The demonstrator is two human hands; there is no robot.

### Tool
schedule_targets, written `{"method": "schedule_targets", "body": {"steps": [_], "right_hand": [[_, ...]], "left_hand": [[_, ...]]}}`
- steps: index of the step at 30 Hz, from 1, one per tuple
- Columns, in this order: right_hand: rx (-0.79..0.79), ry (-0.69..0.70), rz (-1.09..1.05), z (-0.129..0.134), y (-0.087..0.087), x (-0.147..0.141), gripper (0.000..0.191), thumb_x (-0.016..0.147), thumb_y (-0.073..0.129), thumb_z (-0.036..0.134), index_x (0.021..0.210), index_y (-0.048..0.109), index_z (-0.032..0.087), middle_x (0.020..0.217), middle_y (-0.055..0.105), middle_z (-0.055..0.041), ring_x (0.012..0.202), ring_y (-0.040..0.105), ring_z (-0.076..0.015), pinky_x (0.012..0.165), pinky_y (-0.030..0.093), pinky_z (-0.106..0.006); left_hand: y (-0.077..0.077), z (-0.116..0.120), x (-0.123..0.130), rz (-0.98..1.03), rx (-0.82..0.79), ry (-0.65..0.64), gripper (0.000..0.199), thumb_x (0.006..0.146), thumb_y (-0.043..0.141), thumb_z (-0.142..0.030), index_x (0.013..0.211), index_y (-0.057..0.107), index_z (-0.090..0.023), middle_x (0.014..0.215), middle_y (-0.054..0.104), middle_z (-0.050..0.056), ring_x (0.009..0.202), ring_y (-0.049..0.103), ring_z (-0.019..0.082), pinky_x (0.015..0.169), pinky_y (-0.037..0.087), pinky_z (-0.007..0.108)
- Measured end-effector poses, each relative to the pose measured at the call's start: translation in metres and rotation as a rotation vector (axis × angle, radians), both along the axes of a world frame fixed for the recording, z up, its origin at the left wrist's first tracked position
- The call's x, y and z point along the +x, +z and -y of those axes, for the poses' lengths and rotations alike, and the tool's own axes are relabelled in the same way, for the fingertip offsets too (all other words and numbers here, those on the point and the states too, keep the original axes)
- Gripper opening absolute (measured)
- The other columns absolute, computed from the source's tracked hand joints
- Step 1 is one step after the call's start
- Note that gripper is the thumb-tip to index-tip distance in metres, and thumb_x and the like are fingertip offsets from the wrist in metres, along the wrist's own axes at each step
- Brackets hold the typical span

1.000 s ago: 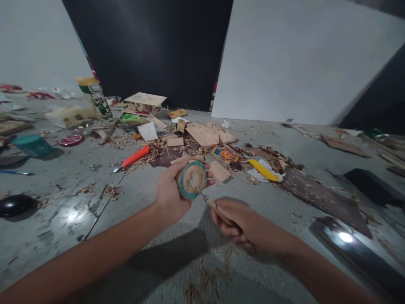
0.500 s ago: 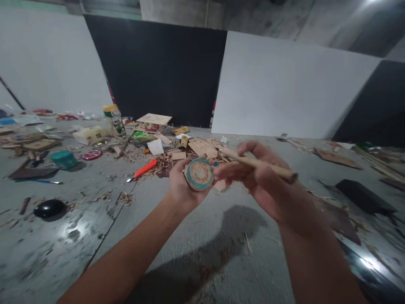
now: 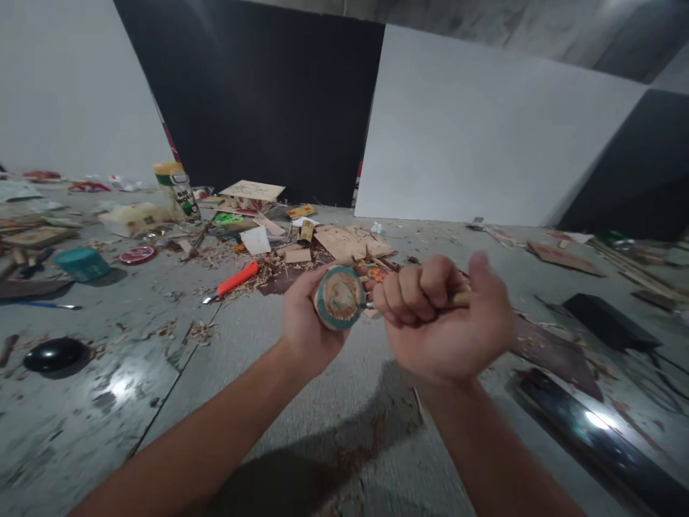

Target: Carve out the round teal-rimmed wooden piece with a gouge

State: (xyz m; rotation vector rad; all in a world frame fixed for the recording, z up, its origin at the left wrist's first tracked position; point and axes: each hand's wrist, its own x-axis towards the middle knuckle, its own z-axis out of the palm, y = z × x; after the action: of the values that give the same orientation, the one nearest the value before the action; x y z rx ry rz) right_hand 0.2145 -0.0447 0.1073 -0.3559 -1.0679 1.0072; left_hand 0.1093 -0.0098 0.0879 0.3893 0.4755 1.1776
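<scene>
Centrally, one round wooden piece (image 3: 341,296) with a teal rim lies in the left hand (image 3: 306,323), its hollowed face exposed, to the left of the right hand (image 3: 442,319). The two hands are apart: the left is closed around the piece's edge; the right forms a fist clamped on one wooden-handled tool (image 3: 459,299). The tool's metal tip lies at the piece's right edge; whether they touch cannot be told. On the floor (image 3: 258,402), counted singly: one orange cutter (image 3: 237,278), one teal container (image 3: 82,265), one red lid (image 3: 138,255), one black rounded object (image 3: 54,355), one blue-handled brush (image 3: 48,305) and one yellow-topped bottle (image 3: 180,194). Wood shavings (image 3: 202,332), too numerous to count, are scattered about.
</scene>
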Motion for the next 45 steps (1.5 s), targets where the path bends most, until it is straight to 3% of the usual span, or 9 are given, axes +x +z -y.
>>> {"method": "schedule_targets", "body": {"steps": [5, 17, 22, 26, 33, 38, 41, 45], "right_hand": [[0.0, -0.021, -0.045, -0.003, -0.015, -0.011, 0.046, 0.089, 0.048, 0.04, 0.051, 0.03, 0.022, 0.043, 0.02, 0.0067, 0.038, 0.019, -0.0097, 0.041, 0.024, -0.027], [-0.001, -0.149, -0.083, -0.003, -0.016, -0.014, 0.047, 0.092, 0.044, 0.036, 0.049, 0.03, 0.021, 0.042, 0.019, 0.007, 0.037, 0.019, -0.0094, 0.039, 0.025, -0.025], [-0.034, -0.021, -0.059, -0.002, -0.015, -0.012, 0.05, 0.092, 0.048, 0.04, 0.05, 0.028, 0.021, 0.042, 0.019, 0.0076, 0.036, 0.017, -0.0086, 0.037, 0.024, -0.025], [-0.017, -0.044, -0.048, -0.003, -0.017, -0.011, 0.053, 0.092, 0.053, 0.042, 0.049, 0.027, 0.021, 0.042, 0.017, 0.0084, 0.036, 0.012, -0.008, 0.037, 0.02, -0.025], [0.005, 0.076, 0.054, 0.0, -0.016, -0.01, 0.057, 0.094, 0.047, 0.056, 0.052, 0.028, 0.022, 0.044, 0.018, 0.0078, 0.037, 0.014, -0.009, 0.039, 0.022, -0.027], [-0.076, 0.211, 0.338, 0.006, 0.004, 0.002, 0.063, 0.078, 0.045, 0.083, 0.055, 0.043, 0.024, 0.052, 0.036, 0.0021, 0.05, 0.036, -0.0156, 0.052, 0.035, -0.034], [-0.088, 0.224, 0.357, 0.013, 0.013, 0.01, 0.059, 0.084, 0.042, 0.074, 0.053, 0.039, 0.024, 0.051, 0.034, 0.0014, 0.053, 0.038, -0.0176, 0.056, 0.036, -0.036], [-0.021, 0.095, 0.24, 0.018, 0.015, 0.011, 0.052, 0.089, 0.039, 0.061, 0.053, 0.033, 0.024, 0.044, 0.027, 0.0038, 0.044, 0.03, -0.0144, 0.051, 0.032, -0.033]], "left_hand": [[-0.007, 0.002, 0.004, -0.017, 0.043, 0.087, 0.031, 0.087, 0.039, -0.023, 0.081, 0.067, -0.013, 0.076, 0.07, 0.007, 0.061, 0.063, 0.014, 0.054, 0.049, 0.023], [-0.019, 0.001, 0.005, 0.023, 0.144, 0.098, 0.022, 0.079, 0.05, -0.027, 0.082, 0.068, -0.014, 0.081, 0.071, 0.007, 0.071, 0.068, 0.018, 0.062, 0.054, 0.027], [-0.02, 0.001, 0.005, 0.003, 0.159, 0.068, 0.022, 0.078, 0.05, -0.026, 0.082, 0.068, -0.014, 0.08, 0.071, 0.007, 0.065, 0.065, 0.015, 0.055, 0.05, 0.023], [-0.018, 0.002, 0.005, -0.004, 0.075, 0.054, 0.024, 0.079, 0.045, -0.021, 0.077, 0.068, -0.014, 0.076, 0.07, 0.006, 0.063, 0.063, 0.013, 0.056, 0.049, 0.021], [-0.014, 0.004, 0.004, 0.032, -0.023, -0.013, 0.029, 0.083, 0.043, -0.023, 0.072, 0.068, -0.014, 0.07, 0.066, 0.005, 0.057, 0.059, 0.013, 0.052, 0.047, 0.02], [-0.014, 0.004, 0.0, 0.068, -0.062, -0.129, 0.034, 0.081, 0.039, -0.025, 0.059, 0.062, -0.014, 0.052, 0.055, 0.004, 0.045, 0.051, 0.013, 0.045, 0.044, 0.023], [-0.014, 0.006, 0.0, 0.058, -0.05, -0.245, 0.036, 0.08, 0.037, -0.025, 0.056, 0.061, -0.012, 0.05, 0.055, 0.007, 0.045, 0.052, 0.014, 0.047, 0.046, 0.024], [-0.016, 0.011, 0.003, 0.031, -0.006, -0.363, 0.033, 0.086, 0.041, -0.022, 0.071, 0.067, -0.01, 0.061, 0.062, 0.008, 0.053, 0.059, 0.015, 0.055, 0.051, 0.025]]}}
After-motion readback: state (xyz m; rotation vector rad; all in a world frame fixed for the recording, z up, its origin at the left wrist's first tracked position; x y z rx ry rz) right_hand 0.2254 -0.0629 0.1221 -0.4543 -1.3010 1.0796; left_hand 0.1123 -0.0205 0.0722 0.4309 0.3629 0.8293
